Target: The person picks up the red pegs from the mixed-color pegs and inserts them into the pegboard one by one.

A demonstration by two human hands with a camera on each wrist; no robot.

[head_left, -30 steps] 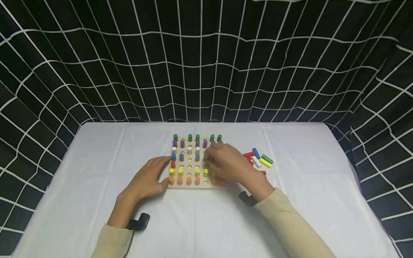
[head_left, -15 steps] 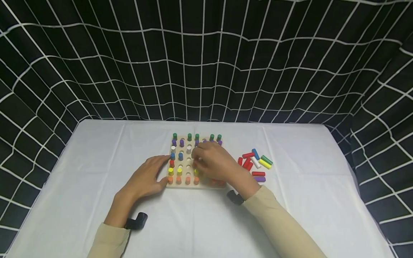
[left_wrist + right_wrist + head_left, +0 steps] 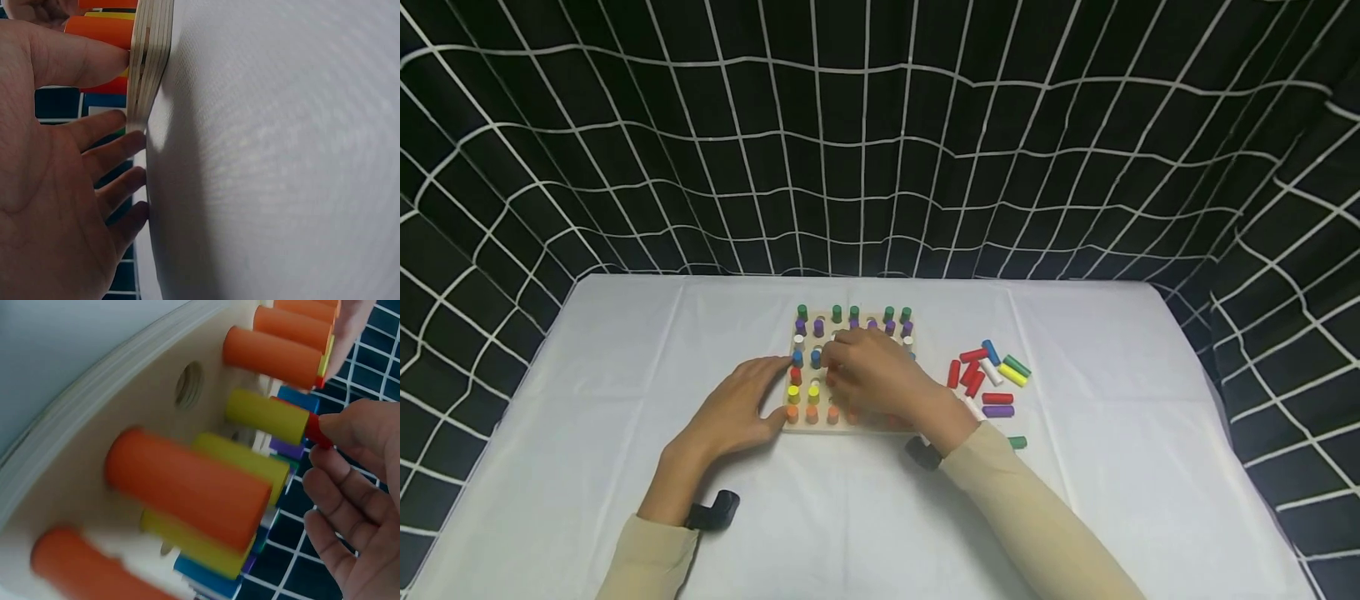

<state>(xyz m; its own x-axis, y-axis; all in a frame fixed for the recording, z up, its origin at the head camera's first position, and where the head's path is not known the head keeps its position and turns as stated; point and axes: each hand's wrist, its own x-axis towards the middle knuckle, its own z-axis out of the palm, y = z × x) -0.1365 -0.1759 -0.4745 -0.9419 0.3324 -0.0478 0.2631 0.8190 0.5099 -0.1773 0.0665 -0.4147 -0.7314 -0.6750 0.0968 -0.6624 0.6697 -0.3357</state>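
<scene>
A wooden pegboard carries rows of coloured pegs in green, purple, white, blue, red, yellow and orange. Resting along its left side is my left hand, thumb and fingers spread and fairly straight; the left wrist view shows the thumb by an orange peg and the board's layered edge. My right hand hovers over the board's middle and covers part of it. In the right wrist view, its thumb and index finger pinch a red peg behind a yellow peg. The red peg's lower end is hidden.
Loose pegs lie on the white cloth right of the board, among them red pegs, a purple peg, a yellow peg and a green peg partly behind the right sleeve. A black gridded curtain surrounds the table.
My right hand has shifted left across the board, uncovering pegs at its right side and more loose pegs on the cloth. My left hand stays at the board's left edge.
</scene>
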